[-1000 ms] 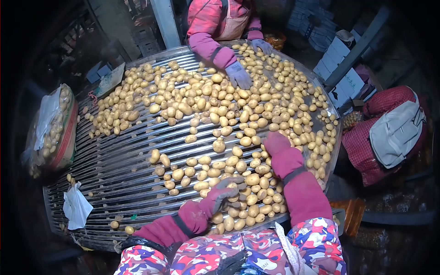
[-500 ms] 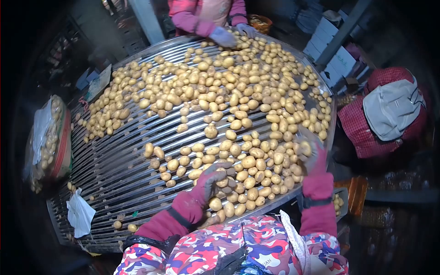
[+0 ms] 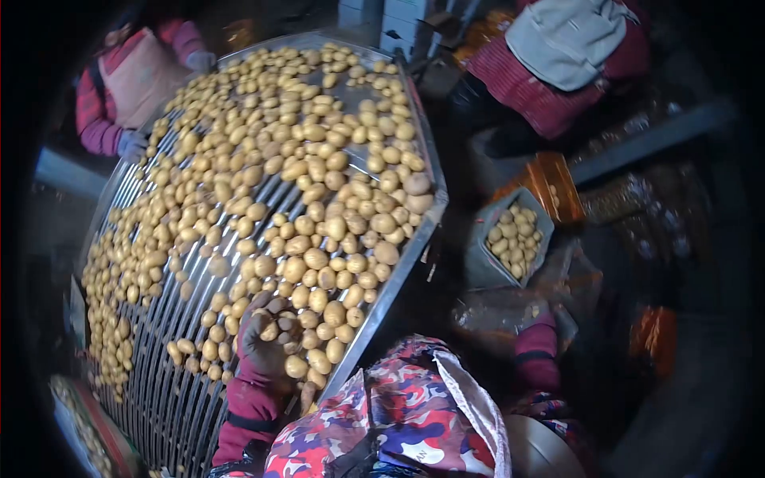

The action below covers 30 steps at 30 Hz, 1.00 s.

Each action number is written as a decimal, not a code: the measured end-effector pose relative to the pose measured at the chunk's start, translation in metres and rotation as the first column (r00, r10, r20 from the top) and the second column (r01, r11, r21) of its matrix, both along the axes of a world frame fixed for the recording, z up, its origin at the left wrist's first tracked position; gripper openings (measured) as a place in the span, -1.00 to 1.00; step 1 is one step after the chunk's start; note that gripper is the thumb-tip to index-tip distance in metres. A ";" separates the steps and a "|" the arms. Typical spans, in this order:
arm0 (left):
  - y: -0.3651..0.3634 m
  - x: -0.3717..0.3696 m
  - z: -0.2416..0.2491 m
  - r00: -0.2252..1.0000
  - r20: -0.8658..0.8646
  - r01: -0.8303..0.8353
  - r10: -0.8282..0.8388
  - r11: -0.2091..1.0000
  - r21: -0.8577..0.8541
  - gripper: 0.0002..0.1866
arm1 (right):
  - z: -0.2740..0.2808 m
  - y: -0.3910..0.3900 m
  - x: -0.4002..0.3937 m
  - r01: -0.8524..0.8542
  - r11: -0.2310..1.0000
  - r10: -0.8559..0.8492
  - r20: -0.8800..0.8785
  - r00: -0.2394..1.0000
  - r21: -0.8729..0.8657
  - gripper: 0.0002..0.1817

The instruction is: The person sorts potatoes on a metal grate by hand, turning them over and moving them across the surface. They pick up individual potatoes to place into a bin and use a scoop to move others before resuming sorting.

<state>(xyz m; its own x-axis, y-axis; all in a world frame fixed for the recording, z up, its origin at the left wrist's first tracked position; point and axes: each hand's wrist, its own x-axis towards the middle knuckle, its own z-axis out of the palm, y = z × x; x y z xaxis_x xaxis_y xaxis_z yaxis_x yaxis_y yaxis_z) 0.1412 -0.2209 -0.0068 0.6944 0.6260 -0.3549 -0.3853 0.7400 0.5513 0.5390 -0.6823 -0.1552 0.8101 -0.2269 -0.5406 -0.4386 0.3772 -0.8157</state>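
Note:
Potatoes (image 3: 319, 259) of mixed sizes lie across a slatted metal sorting table (image 3: 171, 334). My left hand (image 3: 259, 331), in a dirty glove, rests among them near the table's close edge. Its fingers are curled round a few potatoes. My right hand (image 3: 538, 317) is off the table to the right, low over a clear plastic bag (image 3: 494, 311). That hand is dark and blurred; a small pale patch shows at it, and its fingers cannot be made out. Beyond it stands a grey-green bin (image 3: 484, 251) with potatoes in it.
Across the table a co-worker in purple sleeves has a gloved hand (image 3: 131, 146) at the rim. A grey bag (image 3: 566, 40) lies over red checked cloth at upper right. An orange crate (image 3: 554, 187) adjoins the bin. A filled sack (image 3: 92, 430) stands at lower left.
My view has swung right. My right hand has left the potatoes at the table's right edge and gone down beside the table. The left hand remains among the potatoes.

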 end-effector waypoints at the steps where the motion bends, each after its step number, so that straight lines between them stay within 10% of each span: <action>1: -0.002 0.000 0.001 1.000 -0.009 -0.010 0.009 1.000 -0.005 -0.45 | 0.002 -0.025 0.000 0.027 0.999 -0.027 0.004 1.000 -0.039 -0.69; 8: -0.002 -0.005 -0.007 0.990 -0.141 0.000 0.017 0.993 0.117 -0.39 | -0.005 -0.132 0.007 0.024 0.840 -0.049 -0.032 0.998 -0.542 -0.63; 9: 0.004 -0.006 -0.011 0.994 0.018 0.102 -0.103 0.994 0.040 -0.47 | -0.013 -0.129 0.011 -0.044 0.754 -0.001 -0.068 0.998 -0.655 -0.62; 13: 0.000 0.004 0.001 0.974 -0.215 -0.057 0.068 0.997 0.055 -0.46 | -0.026 -0.063 0.021 -0.181 0.355 0.300 -0.071 0.951 -0.917 -0.58; 17: 0.007 0.005 0.014 0.830 -0.557 0.139 0.009 0.965 0.224 -0.44 | -0.001 0.074 0.033 -0.115 0.340 0.741 0.191 0.643 -0.933 -0.51; 19: 0.015 0.017 0.010 0.661 -0.729 0.583 0.177 0.491 0.647 -0.42 | 0.065 0.176 -0.022 0.098 0.316 0.883 0.330 0.332 -0.944 -0.52; 24: 0.033 0.108 0.042 0.452 -0.818 0.888 0.355 -0.271 0.372 -0.30 | 0.109 0.302 -0.108 0.051 0.325 0.930 0.310 -0.196 -0.944 -0.57; 30: 0.084 0.144 0.035 0.253 -0.840 0.952 0.479 -0.277 0.128 -0.22 | 0.098 0.325 -0.119 0.045 0.051 0.959 0.037 -0.280 -0.998 -0.51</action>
<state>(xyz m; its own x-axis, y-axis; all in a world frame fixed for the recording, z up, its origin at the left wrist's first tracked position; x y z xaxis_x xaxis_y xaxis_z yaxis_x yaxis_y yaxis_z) 0.2848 -0.1370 0.0282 0.8324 0.4548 -0.3165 0.5126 -0.8490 0.1283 0.4205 -0.3571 -0.0572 0.2818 0.9156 0.2870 0.9218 -0.1753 -0.3457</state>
